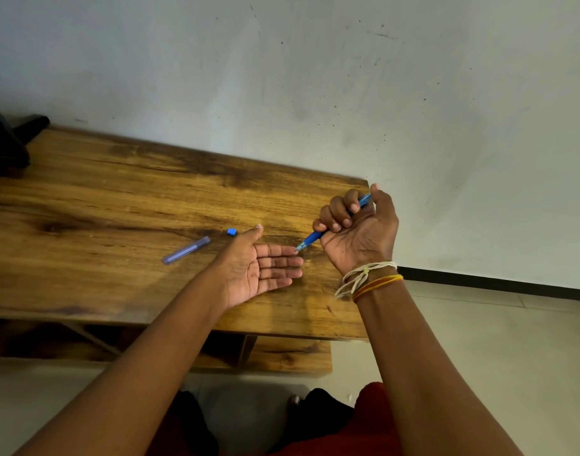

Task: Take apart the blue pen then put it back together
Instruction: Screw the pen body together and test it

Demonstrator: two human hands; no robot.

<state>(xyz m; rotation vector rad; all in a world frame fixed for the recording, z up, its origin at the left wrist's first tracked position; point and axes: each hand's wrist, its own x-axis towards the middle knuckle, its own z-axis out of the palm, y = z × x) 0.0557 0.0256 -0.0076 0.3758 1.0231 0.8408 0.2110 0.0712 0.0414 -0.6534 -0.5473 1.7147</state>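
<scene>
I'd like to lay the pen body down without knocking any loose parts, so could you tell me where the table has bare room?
Bare wood runs along the table left of the clear cap, up to the dark object at the far left corner. The near edge below the left hand is also free. It is crowded around the cap, the small blue piece and both hands; the right hand holds the pen.

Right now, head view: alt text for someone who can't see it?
The right hand grips a blue pen, tip pointing at the open left hand. A clear cap and small blue piece lie on the wooden table.
</scene>
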